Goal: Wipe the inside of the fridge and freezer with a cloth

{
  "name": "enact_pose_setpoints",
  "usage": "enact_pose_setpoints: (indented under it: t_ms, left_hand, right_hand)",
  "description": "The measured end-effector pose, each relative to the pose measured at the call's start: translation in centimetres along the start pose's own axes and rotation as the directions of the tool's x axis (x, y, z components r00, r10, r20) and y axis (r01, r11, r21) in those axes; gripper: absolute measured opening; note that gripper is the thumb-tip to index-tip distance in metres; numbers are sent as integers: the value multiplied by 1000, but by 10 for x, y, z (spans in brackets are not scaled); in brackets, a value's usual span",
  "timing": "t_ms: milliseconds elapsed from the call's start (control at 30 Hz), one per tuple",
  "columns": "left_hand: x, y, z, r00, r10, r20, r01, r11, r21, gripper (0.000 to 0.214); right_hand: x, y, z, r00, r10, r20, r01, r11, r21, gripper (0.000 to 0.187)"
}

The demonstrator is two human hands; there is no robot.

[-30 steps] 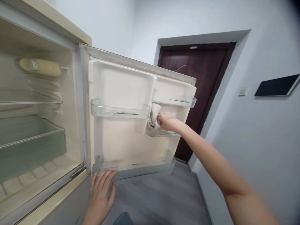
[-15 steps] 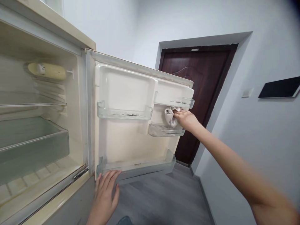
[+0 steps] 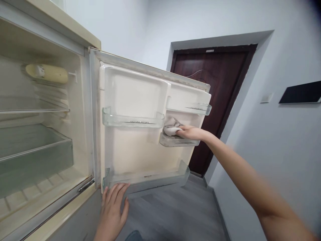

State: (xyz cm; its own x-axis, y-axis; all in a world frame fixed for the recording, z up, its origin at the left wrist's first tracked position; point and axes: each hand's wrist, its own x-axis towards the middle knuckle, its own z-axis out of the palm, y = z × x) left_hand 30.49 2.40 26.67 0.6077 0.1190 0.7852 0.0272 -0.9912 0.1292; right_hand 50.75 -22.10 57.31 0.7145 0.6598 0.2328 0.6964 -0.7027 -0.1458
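An open cream fridge door [image 3: 132, 147] faces me, with clear plastic bins on its inner side. My right hand [image 3: 189, 132] reaches into the small middle-right bin [image 3: 178, 141] and presses a pale crumpled cloth [image 3: 171, 129] down on it, fingers closed on the cloth. My left hand [image 3: 113, 209] lies flat with fingers spread against the bottom edge of the door, under the long bottom bin [image 3: 147, 180]. It holds nothing.
The fridge interior [image 3: 35, 134] at left has a glass shelf [image 3: 32, 109], a drawer and a yellowish lamp housing [image 3: 46, 73]. Two upper door bins [image 3: 132, 120] hang above. A dark brown door [image 3: 215, 100] stands behind, beside a wall switch [image 3: 265, 98]. Grey floor [image 3: 170, 214] lies below.
My right hand has carried the cloth from under the upper-right bin back down onto the small middle-right bin. My left hand has stayed at the door's bottom edge.
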Motion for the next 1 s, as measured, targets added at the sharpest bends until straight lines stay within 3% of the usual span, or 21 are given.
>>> enact_pose_setpoints:
  t_ms: [200, 467, 600, 667, 767, 833, 867, 933, 1000]
  left_hand:
    - [1, 0, -2, 1000, 0, 19, -1, 1000, 27, 39]
    - [5, 0, 1, 997, 39, -69, -29, 988, 151, 28]
    - [5, 1, -3, 997, 44, -68, -33, 987, 158, 27]
    - [5, 1, -4, 997, 49, -65, -38, 986, 162, 27]
    - [5, 1, -4, 995, 69, -79, -55, 985, 163, 28]
    - [5, 2, -5, 994, 74, -84, -59, 985, 164, 28]
    - [5, 2, -4, 994, 74, -84, -60, 984, 165, 29]
    - [6, 3, -4, 993, 80, -88, -65, 984, 164, 29]
    - [7, 3, -4, 991, 93, -98, -77, 985, 156, 30]
  right_hand:
    - [-6, -17, 1, 994, -83, 65, 70, 980, 184, 36]
    - [-33, 3, -14, 987, -78, 140, 47, 976, 211, 34]
    - [-43, 24, -26, 997, 66, 43, -74, 971, 229, 31]
    - [-50, 38, -29, 980, 188, -71, -144, 904, 404, 29]
    - [-65, 58, -32, 886, 409, -220, -86, 610, 788, 21]
    - [-78, 70, -32, 781, 565, -268, 16, 410, 912, 20]
    - [-84, 75, -32, 720, 632, -286, 65, 349, 935, 20]
    - [-94, 85, -29, 579, 745, -332, 158, 297, 942, 21]
    - [-100, 93, -22, 370, 832, -413, 266, 331, 905, 22]
